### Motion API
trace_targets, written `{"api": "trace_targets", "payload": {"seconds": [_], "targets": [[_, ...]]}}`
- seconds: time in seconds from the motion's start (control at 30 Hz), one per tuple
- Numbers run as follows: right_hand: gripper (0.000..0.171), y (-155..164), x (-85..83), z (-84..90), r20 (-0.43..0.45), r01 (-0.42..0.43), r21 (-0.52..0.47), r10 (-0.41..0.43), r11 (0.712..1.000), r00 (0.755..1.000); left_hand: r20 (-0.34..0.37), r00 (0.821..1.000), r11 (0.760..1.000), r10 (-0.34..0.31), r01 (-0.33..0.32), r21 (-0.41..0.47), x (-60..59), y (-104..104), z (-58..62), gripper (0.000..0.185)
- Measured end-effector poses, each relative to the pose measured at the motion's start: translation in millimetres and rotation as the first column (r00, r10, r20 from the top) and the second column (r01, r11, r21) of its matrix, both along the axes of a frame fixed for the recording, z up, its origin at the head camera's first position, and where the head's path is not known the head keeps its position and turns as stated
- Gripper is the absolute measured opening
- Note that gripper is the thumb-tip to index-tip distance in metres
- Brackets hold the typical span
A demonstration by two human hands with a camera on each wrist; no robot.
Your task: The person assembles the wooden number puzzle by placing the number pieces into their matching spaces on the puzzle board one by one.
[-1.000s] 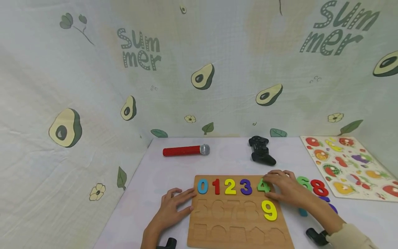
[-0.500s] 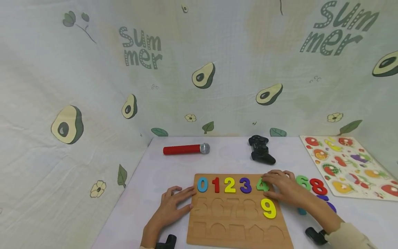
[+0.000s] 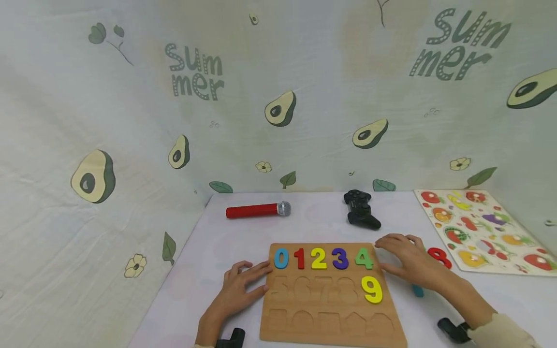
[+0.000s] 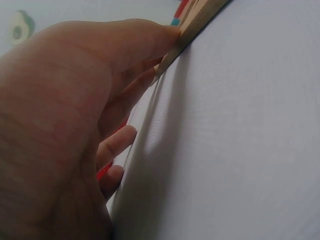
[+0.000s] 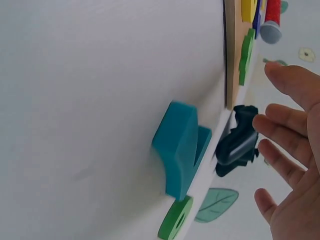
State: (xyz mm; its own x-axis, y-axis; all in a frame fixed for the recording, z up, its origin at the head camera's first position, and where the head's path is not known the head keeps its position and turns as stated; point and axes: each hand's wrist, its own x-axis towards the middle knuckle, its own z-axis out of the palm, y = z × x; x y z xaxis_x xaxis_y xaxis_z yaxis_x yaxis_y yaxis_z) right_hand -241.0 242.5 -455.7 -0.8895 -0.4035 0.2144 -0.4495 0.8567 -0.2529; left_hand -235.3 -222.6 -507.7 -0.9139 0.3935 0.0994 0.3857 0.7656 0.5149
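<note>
A wooden number puzzle board (image 3: pixel 393 309) lies flat on the white table. Its top row holds a blue 0 (image 3: pixel 281 258), red 1 (image 3: pixel 299 258), yellow 2 (image 3: pixel 318 258), purple 3 (image 3: pixel 340 258) and green 4 (image 3: pixel 363 258); a yellow 9 (image 3: pixel 372 289) sits below. My left hand (image 3: pixel 256 278) rests with straight fingers against the board's left edge (image 4: pixel 195 22). My right hand (image 3: pixel 391 256) hovers just right of the board, fingers spread (image 5: pixel 290 150) and holding nothing. Loose pieces lie under and beside it: a red 8 (image 3: pixel 439 256), a teal piece (image 5: pixel 180 150) and a green piece (image 5: pixel 175 220).
A red microphone (image 3: pixel 256 210) and a black game controller (image 3: pixel 360 215) lie behind the board. A fruit puzzle board (image 3: pixel 483 232) sits at the right. Avocado-print cloth walls close in the table at the left and back.
My right hand has lifted off the green 4 and slid right, off the board, now covering the loose green 6. The left hand has stayed put.
</note>
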Motion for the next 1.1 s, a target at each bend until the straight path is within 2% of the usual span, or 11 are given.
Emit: {"api": "trace_targets", "payload": {"seconds": [0.27,0.6,0.8,1.1], "targets": [[0.045,22,9.6,0.7,-0.003,0.038,-0.002,-0.038,0.999,0.999,0.009,1.000,1.000,0.011,-0.012,0.007,0.1,-1,-5.0,0.047],[0.043,45,22.0,4.2,-0.016,0.069,0.011,-0.069,0.998,0.997,0.014,0.999,0.999,0.033,-0.033,-0.008,0.5,0,-1.0,0.047],[0.043,58,32.3,3.5,-0.053,0.085,0.000,-0.085,0.996,0.995,-0.011,1.000,1.000,0.018,-0.019,-0.002,0.6,0,-2.6,0.047],[0.047,76,44.6,1.2,-0.048,0.134,0.013,-0.133,0.991,0.990,-0.028,1.000,1.000,0.009,-0.008,0.006,1.5,-1,-3.3,0.047]]}}
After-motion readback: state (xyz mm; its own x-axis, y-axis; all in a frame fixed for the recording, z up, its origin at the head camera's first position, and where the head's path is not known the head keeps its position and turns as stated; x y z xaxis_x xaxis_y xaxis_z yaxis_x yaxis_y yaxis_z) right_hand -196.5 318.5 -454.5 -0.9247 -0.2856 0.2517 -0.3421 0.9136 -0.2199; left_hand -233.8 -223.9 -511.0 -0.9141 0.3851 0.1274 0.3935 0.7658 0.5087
